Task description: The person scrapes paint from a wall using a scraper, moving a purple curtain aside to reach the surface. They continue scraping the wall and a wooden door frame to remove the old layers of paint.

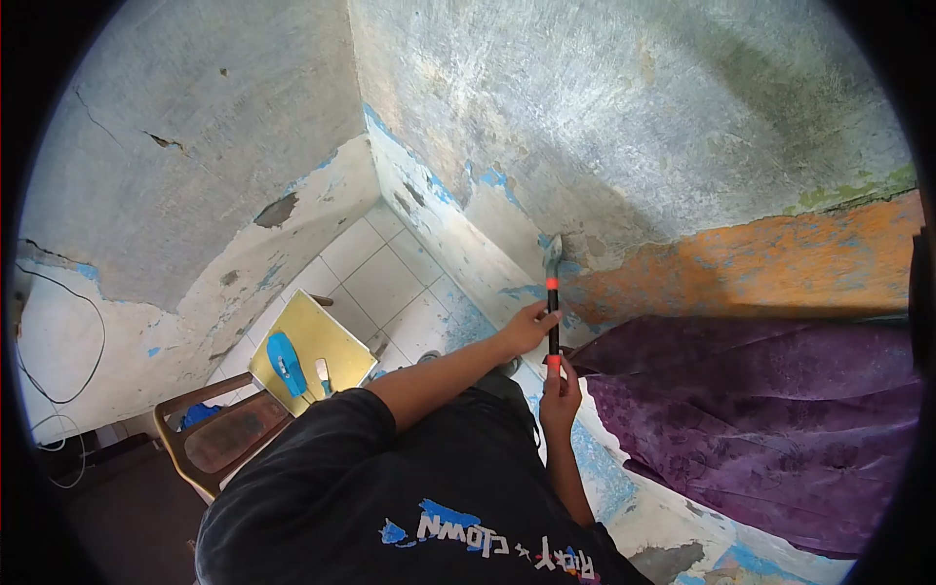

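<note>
A scraper (553, 292) with a black handle, two orange-red bands and a metal blade stands upright against the peeling wall (634, 127). Its blade touches the wall where grey plaster meets orange paint. My left hand (526, 327) grips the handle near its middle, with the arm reaching across from the left. My right hand (561, 395) holds the lower end of the handle, just below the bottom orange band. My black T-shirt (390, 497) with printed lettering fills the bottom of the view.
A purple patterned cloth (770, 429) lies right of the scraper, below the orange band of wall. On the left, a wooden chair (210, 444) carries a yellow board (327, 336) holding a blue tool (284, 363). White floor tiles (380, 278) show in the corner; cables (68, 390) hang at far left.
</note>
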